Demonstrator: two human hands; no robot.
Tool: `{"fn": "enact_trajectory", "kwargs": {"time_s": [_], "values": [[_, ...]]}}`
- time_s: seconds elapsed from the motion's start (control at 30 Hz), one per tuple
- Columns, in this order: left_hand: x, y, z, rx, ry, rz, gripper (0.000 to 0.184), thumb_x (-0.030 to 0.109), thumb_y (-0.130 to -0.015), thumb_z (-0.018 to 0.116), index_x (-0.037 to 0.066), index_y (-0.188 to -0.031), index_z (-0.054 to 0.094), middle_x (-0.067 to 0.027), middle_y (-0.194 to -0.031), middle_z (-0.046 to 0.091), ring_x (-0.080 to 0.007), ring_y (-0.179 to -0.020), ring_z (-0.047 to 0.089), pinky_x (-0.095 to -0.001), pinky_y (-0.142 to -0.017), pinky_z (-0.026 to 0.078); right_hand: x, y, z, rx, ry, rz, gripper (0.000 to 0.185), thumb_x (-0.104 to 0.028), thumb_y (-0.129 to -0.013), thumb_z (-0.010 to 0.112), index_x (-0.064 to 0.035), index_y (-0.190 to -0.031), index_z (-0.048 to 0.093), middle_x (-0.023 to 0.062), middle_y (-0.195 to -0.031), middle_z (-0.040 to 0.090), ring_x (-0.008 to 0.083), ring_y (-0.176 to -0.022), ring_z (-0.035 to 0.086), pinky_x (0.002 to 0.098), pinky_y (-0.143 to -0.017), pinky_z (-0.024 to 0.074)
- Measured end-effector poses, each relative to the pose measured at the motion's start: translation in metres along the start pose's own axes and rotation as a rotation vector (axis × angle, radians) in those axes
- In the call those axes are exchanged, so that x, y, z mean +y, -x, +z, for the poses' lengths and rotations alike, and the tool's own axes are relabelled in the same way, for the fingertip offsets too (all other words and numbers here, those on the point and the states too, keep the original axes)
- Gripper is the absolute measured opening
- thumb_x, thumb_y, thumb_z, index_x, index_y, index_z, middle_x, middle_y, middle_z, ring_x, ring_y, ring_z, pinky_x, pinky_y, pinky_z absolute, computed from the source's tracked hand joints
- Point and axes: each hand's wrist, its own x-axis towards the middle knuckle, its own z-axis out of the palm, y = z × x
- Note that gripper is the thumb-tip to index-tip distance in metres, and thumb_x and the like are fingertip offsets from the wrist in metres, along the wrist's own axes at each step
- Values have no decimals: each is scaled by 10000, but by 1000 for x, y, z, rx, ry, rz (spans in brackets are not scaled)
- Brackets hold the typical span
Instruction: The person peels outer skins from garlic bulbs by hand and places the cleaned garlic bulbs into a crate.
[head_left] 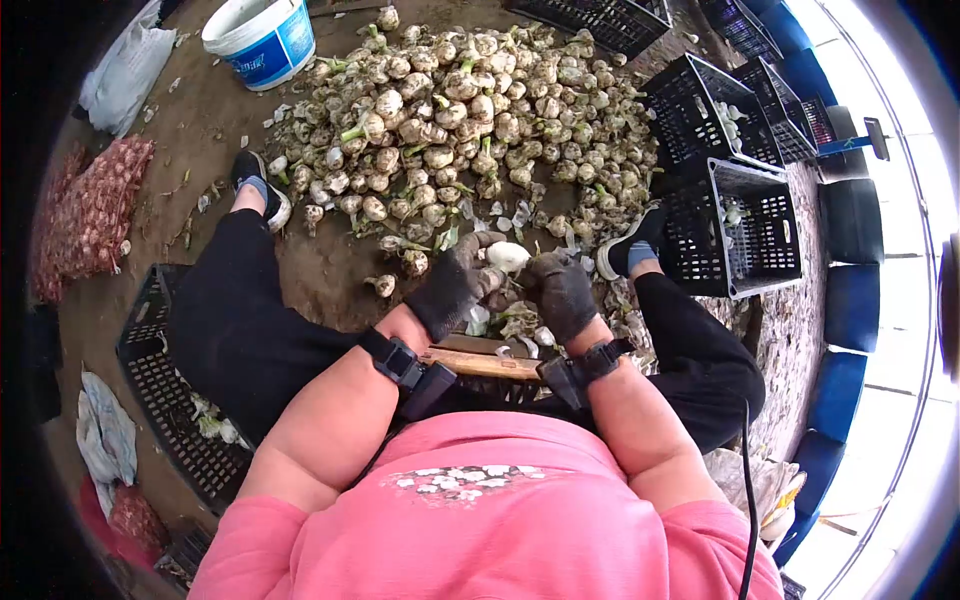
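Observation:
Both my hands wear dark, dirty gloves and meet over the ground in front of me. My left hand (455, 284) has its fingers closed on a white peeled bulb (508, 257), touching its left side. On the bulb's right side is my right hand (562, 292), its fingers curled in; what they hold, if anything, is hidden. Beyond the hands lies a big pile of dirty bulbs (455, 110) with roots and green stems. Loose skins (520, 322) are scattered just below my hands, near a wooden board (482, 364).
A white and blue bucket (262, 45) stands at the upper left, above red net sacks (100, 210). Black crates (735, 230) stand at the right, some with white bulbs inside. Another black crate (180, 400) is beside my left leg.

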Motion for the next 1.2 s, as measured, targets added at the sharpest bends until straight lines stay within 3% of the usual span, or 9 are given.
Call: {"fn": "enact_trajectory", "kwargs": {"time_s": [0.13, 0.4, 0.5, 0.67, 0.87, 0.93, 1.0, 1.07, 1.2], "values": [[42, 15, 13, -70, 269, -150, 494, 66, -791, 593, 30, -1261, 446, -75, -1129, 562, -134, -896, 583, -265, -784, 507, 10, -1, 4, 49, 407, -204, 225, -154, -883, 499, -13, -800, 653, 63, -676, 624, 144, -612, 572, 324, -548, 462], [58, 22, 28, -330, 673, -149, 563, -12, -820, 525, 61, -1359, 384, -55, -1244, 533, -142, -1057, 559, -269, -835, 503, 46, -10, 51, 165, -1254, 703, 274, -153, -848, 552, -68, -1104, 599, 162, -1034, 633, 269, -929, 613, 368, -825, 478], [38, 13, 12, -258, 428, -13, 558, -37, -804, 478, 59, -1349, 409, -48, -1249, 533, -148, -1078, 544, -274, -867, 479, 57, -14, 8, -1, 440, 195, 246, -237, -823, 574, -66, -985, 645, 195, -958, 641, 348, -911, 611, 409, -790, 486], [21, 1, 3, -45, -402, 362, 362, 21, -851, 484, 53, -1208, 533, -84, -1136, 601, -166, -998, 584, -300, -882, 472, 40, -13, -40, -95, 762, 369, 235, -261, -810, 586, -43, -839, 669, 208, -873, 640, 378, -820, 611, 412, -725, 488], [-10, -7, 6, 144, -470, 293, 352, -1, -770, 619, 40, -1117, 577, -90, -1019, 643, -174, -901, 614, -306, -809, 495, -46, -5, -2, 34, -606, 113, 283, -148, -810, 685, -73, -1077, 630, 82, -1061, 631, 178, -986, 582, 304, -866, 450], [3, -7, 12, -178, -263, 376, 361, 33, -793, 598, 42, -1153, 567, -86, -1007, 649, -175, -896, 614, -301, -812, 490, -35, -12, -2, -167, -5, -286, 293, -111, -814, 685, -65, -1092, 609, 52, -1073, 613, 141, -970, 564, 290, -844, 457], [-22, 2, 1, -167, -553, -92, 374, 96, -814, 584, 46, -1184, 556, -109, -999, 648, -196, -894, 615, -323, -811, 484, -17, -17, -20, -278, -359, 403, 246, -132, -831, 646, -65, -1065, 617, 25, -996, 614, 110, -901, 550, 278, -774, 460], [-48, 9, -3, -114, -835, 365, 374, 151, -829, 574, 46, -1188, 555, -137, -967, 654, -226, -880, 621, -356, -791, 481, 0, -32, -51, -71, -501, 535, 238, -177, -845, 606, -70, -1056, 625, 12, -924, 602, 113, -788, 548, 248, -684, 457], [-42, 9, -7, -384, -761, -31, 346, 170, -841, 560, 49, -1165, 569, -177, -946, 648, -283, -848, 623, -375, -741, 482, 64, -78, -174, 465, -743, 135, 310, -279, -837, 616, -63, -1059, 596, 54, -925, 614, 194, -826, 614, 330, -664, 509]]}}
